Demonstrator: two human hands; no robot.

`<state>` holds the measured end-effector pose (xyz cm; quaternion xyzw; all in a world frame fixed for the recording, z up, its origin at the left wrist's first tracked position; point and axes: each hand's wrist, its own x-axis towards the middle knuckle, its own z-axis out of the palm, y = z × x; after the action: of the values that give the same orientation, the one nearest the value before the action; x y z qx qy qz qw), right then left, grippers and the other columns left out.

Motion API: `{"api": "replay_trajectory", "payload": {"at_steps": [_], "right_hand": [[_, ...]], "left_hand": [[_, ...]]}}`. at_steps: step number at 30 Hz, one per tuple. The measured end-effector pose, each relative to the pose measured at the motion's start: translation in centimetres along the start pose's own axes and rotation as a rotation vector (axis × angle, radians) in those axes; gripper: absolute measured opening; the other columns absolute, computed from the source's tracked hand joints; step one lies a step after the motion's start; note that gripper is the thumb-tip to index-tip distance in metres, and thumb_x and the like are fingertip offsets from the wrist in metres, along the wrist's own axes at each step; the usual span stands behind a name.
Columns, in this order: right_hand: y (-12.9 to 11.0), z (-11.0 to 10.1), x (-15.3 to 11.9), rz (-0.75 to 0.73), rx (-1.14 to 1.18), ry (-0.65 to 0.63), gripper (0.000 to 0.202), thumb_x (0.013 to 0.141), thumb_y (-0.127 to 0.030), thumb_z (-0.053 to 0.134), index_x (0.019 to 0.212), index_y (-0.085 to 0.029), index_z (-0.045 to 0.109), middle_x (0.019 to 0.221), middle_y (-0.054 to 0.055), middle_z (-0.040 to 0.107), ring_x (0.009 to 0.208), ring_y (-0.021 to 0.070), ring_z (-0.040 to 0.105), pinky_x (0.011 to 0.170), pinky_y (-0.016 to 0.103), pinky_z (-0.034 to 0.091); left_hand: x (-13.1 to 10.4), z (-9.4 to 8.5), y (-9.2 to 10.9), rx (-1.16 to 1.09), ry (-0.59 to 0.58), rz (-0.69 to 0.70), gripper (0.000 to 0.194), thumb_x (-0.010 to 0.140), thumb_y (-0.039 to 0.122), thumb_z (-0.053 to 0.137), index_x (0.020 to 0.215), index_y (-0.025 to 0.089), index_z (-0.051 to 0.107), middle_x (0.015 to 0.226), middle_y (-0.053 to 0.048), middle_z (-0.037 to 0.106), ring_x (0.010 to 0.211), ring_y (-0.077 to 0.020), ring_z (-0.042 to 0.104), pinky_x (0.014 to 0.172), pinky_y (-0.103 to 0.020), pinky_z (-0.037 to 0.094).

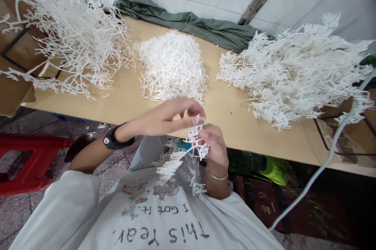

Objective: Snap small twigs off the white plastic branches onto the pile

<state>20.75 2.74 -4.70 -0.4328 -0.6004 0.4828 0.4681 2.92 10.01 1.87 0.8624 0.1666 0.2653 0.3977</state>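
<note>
My right hand, with a thin silver bangle at the wrist, grips a white branching plastic-looking sprig in front of my chest. Its twigs spread down and to the left over my lap. My left hand, wearing a black wristband, reaches in from the left. Its thumb and a fingertip come together on the sprig's upper end; the exact contact is slightly blurred. Just beyond my hands, a heap of small white sprig pieces lies on the tan tabletop.
Tangled white branches are piled at the left and at the right. A dark green cloth lies along the tiled wall. A red stool stands at left, and a pale cable crosses the right side.
</note>
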Motion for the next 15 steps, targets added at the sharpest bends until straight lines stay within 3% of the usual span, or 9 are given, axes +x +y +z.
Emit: {"api": "replay_trajectory", "payload": {"at_steps": [4, 8, 12, 15], "right_hand": [[-0.3, 0.2, 0.1, 0.109, -0.007, -0.036, 0.049, 0.083, -0.053, 0.053, 0.050, -0.017, 0.055, 0.043, -0.003, 0.043, 0.039, 0.0081, 0.035, 0.039, 0.023, 0.022], [-0.5, 0.0, -0.4, 0.060, -0.010, -0.119, 0.047, 0.083, -0.048, 0.056, 0.049, -0.016, 0.053, 0.042, -0.004, 0.038, 0.038, 0.0069, 0.031, 0.040, 0.023, 0.019], [-1.2, 0.0, -1.0, 0.063, 0.021, -0.174, 0.046, 0.084, -0.042, 0.058, 0.047, -0.016, 0.048, 0.042, -0.004, 0.036, 0.040, 0.0063, 0.028, 0.041, 0.023, 0.020], [-1.0, 0.7, -1.2, 0.071, 0.107, -0.194, 0.048, 0.084, -0.042, 0.057, 0.045, -0.018, 0.044, 0.040, -0.005, 0.035, 0.037, 0.0062, 0.028, 0.038, 0.022, 0.021]], "left_hand": [[-1.4, 1.0, 1.0, -0.037, -0.118, -0.176, 0.025, 0.096, 0.034, 0.039, 0.088, 0.014, 0.051, 0.071, 0.001, 0.049, 0.062, -0.0093, 0.042, 0.057, -0.022, 0.034], [-2.1, 1.2, 0.3, -0.329, -0.236, -0.317, 0.032, 0.092, 0.041, 0.045, 0.077, 0.014, 0.052, 0.060, 0.005, 0.037, 0.053, -0.0073, 0.033, 0.049, -0.021, 0.026], [-2.7, 1.7, 0.2, -0.661, -0.360, -0.397, 0.042, 0.086, 0.046, 0.054, 0.059, 0.015, 0.047, 0.053, 0.004, 0.037, 0.048, -0.0064, 0.032, 0.046, -0.022, 0.025], [-3.4, 2.5, 0.4, -0.827, -0.372, -0.441, 0.046, 0.086, 0.047, 0.054, 0.054, 0.015, 0.047, 0.051, 0.003, 0.041, 0.045, -0.0062, 0.034, 0.044, -0.023, 0.028]]}}
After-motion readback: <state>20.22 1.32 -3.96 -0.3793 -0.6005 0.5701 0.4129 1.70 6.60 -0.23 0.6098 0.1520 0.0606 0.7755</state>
